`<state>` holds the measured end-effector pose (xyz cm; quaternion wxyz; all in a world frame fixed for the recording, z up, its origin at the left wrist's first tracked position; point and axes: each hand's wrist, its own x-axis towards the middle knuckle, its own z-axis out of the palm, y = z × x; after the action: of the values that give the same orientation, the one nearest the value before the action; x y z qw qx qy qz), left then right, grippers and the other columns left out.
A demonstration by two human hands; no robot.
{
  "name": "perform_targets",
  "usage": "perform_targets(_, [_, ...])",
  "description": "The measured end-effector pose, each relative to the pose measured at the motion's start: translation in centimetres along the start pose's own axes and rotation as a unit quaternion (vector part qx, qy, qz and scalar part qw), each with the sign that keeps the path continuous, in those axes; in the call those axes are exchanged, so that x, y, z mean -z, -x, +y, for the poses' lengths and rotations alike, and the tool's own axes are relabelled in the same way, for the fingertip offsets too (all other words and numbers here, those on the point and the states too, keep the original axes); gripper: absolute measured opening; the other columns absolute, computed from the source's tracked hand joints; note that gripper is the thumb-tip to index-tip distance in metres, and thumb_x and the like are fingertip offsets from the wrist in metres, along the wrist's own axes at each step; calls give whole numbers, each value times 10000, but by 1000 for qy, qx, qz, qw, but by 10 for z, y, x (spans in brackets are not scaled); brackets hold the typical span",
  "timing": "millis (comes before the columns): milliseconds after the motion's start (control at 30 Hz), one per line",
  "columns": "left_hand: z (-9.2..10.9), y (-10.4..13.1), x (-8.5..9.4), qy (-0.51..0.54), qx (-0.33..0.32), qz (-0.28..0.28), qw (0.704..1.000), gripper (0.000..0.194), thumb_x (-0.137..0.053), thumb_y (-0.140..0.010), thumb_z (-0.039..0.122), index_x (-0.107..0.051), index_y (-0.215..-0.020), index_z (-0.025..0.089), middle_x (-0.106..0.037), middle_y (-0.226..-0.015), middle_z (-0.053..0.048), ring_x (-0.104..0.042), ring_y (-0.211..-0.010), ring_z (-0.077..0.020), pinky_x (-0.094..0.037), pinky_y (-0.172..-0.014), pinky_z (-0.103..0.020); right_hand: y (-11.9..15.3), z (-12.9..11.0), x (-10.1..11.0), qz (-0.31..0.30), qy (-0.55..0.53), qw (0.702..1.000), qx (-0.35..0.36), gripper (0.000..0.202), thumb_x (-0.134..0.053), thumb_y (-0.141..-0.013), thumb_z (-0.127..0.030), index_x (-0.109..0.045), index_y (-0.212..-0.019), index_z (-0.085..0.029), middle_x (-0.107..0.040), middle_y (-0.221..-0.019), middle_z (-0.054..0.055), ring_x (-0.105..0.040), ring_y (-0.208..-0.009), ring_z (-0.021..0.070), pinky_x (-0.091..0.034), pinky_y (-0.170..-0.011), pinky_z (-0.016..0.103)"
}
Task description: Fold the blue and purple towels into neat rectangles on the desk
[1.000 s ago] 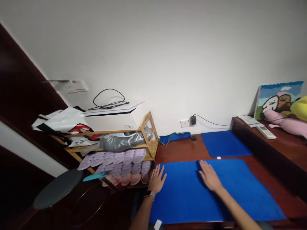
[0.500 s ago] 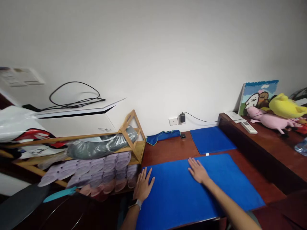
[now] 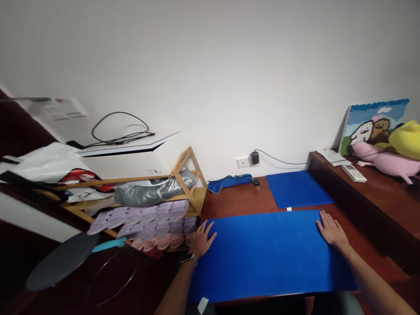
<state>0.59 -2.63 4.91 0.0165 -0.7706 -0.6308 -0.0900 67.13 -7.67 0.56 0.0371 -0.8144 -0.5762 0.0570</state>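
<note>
A large blue cloth [image 3: 265,253] lies spread flat on the reddish-brown table [image 3: 236,202], with a white tag at its near left corner. My left hand [image 3: 201,239], with a watch at the wrist, rests with fingers spread on the cloth's far left corner. On its far right corner lies my right hand [image 3: 332,229], fingers apart and holding nothing. Behind the large cloth sits a smaller folded blue cloth [image 3: 298,189] with a white tag. A crumpled blue cloth with green edging [image 3: 229,181] lies against the wall.
At the left stands a wooden rack [image 3: 190,188] with slippers [image 3: 164,211] and a white box [image 3: 131,165]. A fan [image 3: 64,260] is below it. The raised ledge at right holds a remote [image 3: 353,173], a pink plush toy [image 3: 387,161] and a picture [image 3: 374,124].
My right hand has slid right across the large cloth, from its middle to the far right corner. My left hand stays at the left corner. The view has shifted left.
</note>
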Motion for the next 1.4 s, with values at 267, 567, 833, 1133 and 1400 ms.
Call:
perform_targets(267, [5,-2,-4,18,24,40,999,595,-417,-1033,548,-461,-1571,296,-477,-1612,-105,-398,-1491,-302,-322,-1210,-486,-17,-31,33,-24,40,999,-14,676,-321,-950,-382,-511,-1528,-87,-442,-1624,168,-373,-1522,349,-312,-1230,595])
perform_targets(567, [6,-2,-5,54,31,-2,998,635,-404,-1034,561,-386,-1610,297,-284,-1726,-81,-235,-1593,-267,-240,-1273,-486,83,-348,28,-23,-90,936,340,658,-260,-1043,-446,-345,-1632,-163,-307,-1698,83,-245,-1583,247,-192,-1296,463])
perform_targets(833, [2,-5,-12,40,31,-3,999,649,-370,-1036,601,-355,-1622,320,-280,-1729,-64,-233,-1593,-273,-243,-1269,-483,75,-345,12,-70,-91,931,346,713,-183,-1056,-551,-259,-1655,-173,-248,-1712,62,-174,-1600,213,-116,-1309,449])
perform_targets(1133, [-7,-14,-29,33,20,23,999,654,-387,-1035,600,-373,-1615,300,-298,-1720,-96,-278,-1577,-292,-269,-1254,-500,10,-34,13,-4,4,999,47,722,-168,-1024,-493,-283,-1653,-157,-299,-1702,76,-235,-1584,258,-225,-1282,498])
perform_targets(1400, [-6,-16,-24,13,15,6,1000,657,-363,-1041,590,-373,-1618,276,-317,-1711,-112,-289,-1568,-326,-311,-1227,-514,7,3,11,6,15,1000,6,780,-48,-1013,-522,-208,-1667,-129,-221,-1732,41,-176,-1600,217,-170,-1300,440])
